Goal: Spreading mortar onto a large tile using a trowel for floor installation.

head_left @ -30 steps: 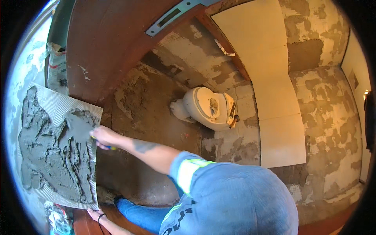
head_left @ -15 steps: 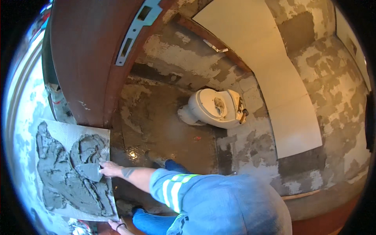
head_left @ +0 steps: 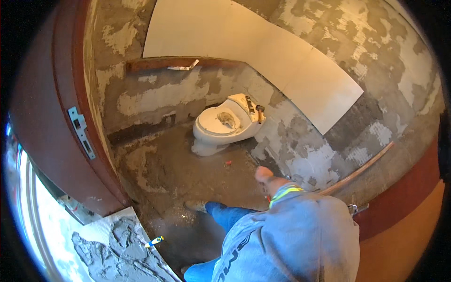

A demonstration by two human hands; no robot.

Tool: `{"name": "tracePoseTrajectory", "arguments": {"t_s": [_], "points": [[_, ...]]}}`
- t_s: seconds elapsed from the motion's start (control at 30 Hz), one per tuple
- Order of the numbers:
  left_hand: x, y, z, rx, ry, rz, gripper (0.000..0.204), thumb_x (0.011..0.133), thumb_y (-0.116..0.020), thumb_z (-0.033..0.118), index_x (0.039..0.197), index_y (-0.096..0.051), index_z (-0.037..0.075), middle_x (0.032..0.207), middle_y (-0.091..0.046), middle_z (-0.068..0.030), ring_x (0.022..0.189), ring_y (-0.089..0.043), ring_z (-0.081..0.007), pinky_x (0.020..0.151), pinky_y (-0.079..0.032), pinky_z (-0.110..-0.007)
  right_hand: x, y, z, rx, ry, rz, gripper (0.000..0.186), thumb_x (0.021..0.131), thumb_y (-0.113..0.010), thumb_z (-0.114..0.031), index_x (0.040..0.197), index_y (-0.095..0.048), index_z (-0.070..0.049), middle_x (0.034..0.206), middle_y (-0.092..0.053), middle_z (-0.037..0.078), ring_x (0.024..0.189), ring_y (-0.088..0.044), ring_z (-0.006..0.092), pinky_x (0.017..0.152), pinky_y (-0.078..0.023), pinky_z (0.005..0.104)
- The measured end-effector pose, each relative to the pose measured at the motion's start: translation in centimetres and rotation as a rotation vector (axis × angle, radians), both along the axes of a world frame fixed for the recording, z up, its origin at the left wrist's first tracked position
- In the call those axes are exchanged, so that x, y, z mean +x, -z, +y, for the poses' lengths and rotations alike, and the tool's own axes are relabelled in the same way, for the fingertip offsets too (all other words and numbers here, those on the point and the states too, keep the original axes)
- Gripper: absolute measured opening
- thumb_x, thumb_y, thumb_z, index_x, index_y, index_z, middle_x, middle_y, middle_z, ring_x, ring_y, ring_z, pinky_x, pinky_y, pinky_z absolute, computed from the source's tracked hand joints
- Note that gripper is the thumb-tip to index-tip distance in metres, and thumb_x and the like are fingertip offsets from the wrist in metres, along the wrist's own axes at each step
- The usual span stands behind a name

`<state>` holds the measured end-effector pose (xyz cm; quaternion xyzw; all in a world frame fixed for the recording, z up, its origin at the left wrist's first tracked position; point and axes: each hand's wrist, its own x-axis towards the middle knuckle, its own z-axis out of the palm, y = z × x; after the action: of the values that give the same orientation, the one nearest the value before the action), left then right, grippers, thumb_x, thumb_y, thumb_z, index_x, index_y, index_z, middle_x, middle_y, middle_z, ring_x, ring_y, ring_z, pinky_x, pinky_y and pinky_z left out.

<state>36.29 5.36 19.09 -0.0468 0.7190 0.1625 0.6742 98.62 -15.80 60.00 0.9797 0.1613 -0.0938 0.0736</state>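
Observation:
My right hand point(head_left: 264, 174) is stretched out over the wet brown floor, near the foot of the patchy wall. It is blurred and rounded in outline, and its fingers cannot be made out. At the lower left, grey mortar point(head_left: 105, 256) lies in thick ridges on a large pale tile point(head_left: 99, 226) with comb marks on its bare part. A trowel's yellow and blue handle point(head_left: 154, 242) sticks out over the tile's edge, with no hand on it. My left hand is out of view.
A white toilet point(head_left: 206, 136) stands by the wall, a hammer point(head_left: 260, 113) on its tank. Large cream tiles point(head_left: 263, 42) cover part of the wall. At left is a brown door frame point(head_left: 61, 61) with a metal strike plate point(head_left: 81, 132). A small red object point(head_left: 228, 163) lies on the floor.
My right hand has let go of the trowel and swung away from the mortar toward the wall. My left hand, earlier at the tile's lower edge, has left view. The view has turned rightward.

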Motion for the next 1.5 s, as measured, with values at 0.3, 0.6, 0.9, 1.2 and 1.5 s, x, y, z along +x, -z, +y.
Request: {"name": "tracePoseTrajectory", "arguments": {"t_s": [0.3, 0.6, 0.9, 1.2, 1.5], "points": [[4.2, -2.7, 3.7, 0.033, 0.093, -0.01, 0.074, 0.086, -0.043, 0.062, 0.14, -0.035, 0.011, 0.136, -0.042, -0.009, 0.108, -0.049, -0.026, 0.079, -0.046, -0.041, 6.8, -5.6, -9.3, 0.008, 0.207, -0.081, 0.045, 0.086, -0.044, -0.025, 0.12, -0.048, 0.005, 0.111, -0.058, 0.03, 0.101, -0.059, 0.0421, 0.087, -0.048, 0.0489], [2.6, 0.1, 3.9, 0.001, -0.006, 0.039, 0.075, 0.086, -0.044, 0.063, 0.139, -0.036, 0.01, 0.135, -0.043, -0.01, 0.108, -0.05, -0.0265, 0.081, -0.045, -0.042, 5.8, 6.4, 11.2, -0.153, -0.637, -0.002, 0.017, 0.076, -0.049, -0.011, 0.07, -0.061, -0.002, 0.073, -0.064, 0.014, 0.069, -0.063, 0.0266, 0.06, -0.049, 0.0425], [-2.5, 13.7, 1.8, -0.055, -0.291, 0.172, 0.076, 0.085, -0.045, 0.064, 0.138, -0.037, 0.009, 0.134, -0.044, -0.0109, 0.109, -0.05, -0.0269, 0.083, -0.045, -0.043, -26.7, 28.1, 45.8, 0.284, -0.865, 0.7, 0.059, 0.082, -0.059, -0.047, 0.119, -0.055, -0.001, 0.116, -0.056, 0.024, 0.112, -0.052, 0.0392, 0.093, -0.043, 0.0468], [-7.0, 22.7, 0.3, 0.127, -0.598, 0.338, 0.072, 0.09, -0.052, 0.05, 0.132, -0.038, -0.007, 0.129, -0.048, -0.0188, 0.112, -0.054, -0.0332, 0.092, -0.046, -0.047, -42.2, 40.4, 49.9, -0.066, -0.929, 0.973, 0.056, 0.084, -0.055, -0.049, 0.11, -0.06, 0.001, 0.12, -0.057, 0.022, 0.115, -0.052, 0.0363, 0.093, -0.044, 0.0457], [-7.6, 20.4, 4.1, 0.218, -0.75, 0.291, 0.062, 0.095, -0.046, 0.037, 0.134, -0.035, -0.011, 0.137, -0.042, -0.021, 0.123, -0.044, -0.0314, 0.104, -0.035, -0.043, -43.6, 41.0, 48.2, 0.06, -1.266, 0.861, 0.029, 0.083, -0.052, -0.024, 0.082, -0.063, 0.003, 0.079, -0.064, 0.026, 0.079, -0.064, 0.0418, 0.07, -0.05, 0.0504]]}}
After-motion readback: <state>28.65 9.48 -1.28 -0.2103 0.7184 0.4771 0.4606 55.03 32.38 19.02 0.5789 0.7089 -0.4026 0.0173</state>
